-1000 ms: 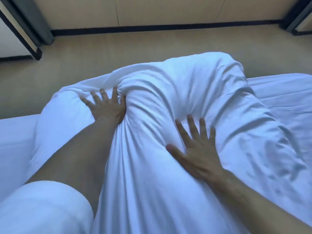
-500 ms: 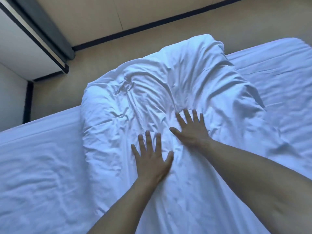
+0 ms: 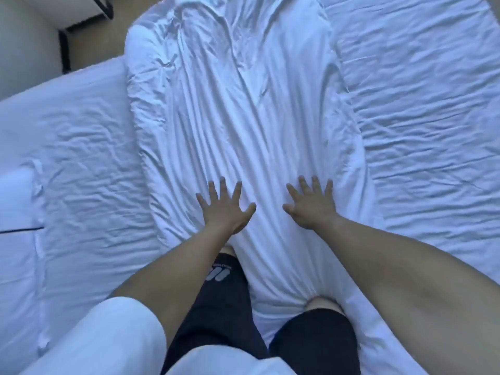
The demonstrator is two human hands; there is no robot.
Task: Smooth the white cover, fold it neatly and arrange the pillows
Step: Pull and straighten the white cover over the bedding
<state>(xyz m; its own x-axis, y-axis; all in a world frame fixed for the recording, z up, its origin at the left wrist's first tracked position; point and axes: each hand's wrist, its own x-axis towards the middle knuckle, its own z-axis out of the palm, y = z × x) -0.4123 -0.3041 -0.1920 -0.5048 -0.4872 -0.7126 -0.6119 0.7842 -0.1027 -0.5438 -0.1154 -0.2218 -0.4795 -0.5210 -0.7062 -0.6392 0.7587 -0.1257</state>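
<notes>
The white cover [image 3: 238, 104] lies as a long wrinkled band down the middle of the bed, running from the far edge toward my knees. My left hand [image 3: 226, 209] presses flat on its near part with fingers spread. A little to the right, my right hand [image 3: 311, 207] also presses flat on the cover, fingers spread. Neither hand grips the fabric. At the left edge lies a white pillow [image 3: 16, 201] with a thin dark line across it.
The creased bed sheet [image 3: 422, 109] stretches to either side of the cover. My knees in dark shorts [image 3: 224, 307] kneel on the bed, the cover running between them. Wooden floor [image 3: 89, 33] and a wall corner show at the top left.
Both hands slid along the cover toward me, from its puffed far end to its near part. The raised bulge has flattened into a long band. My view tipped downward.
</notes>
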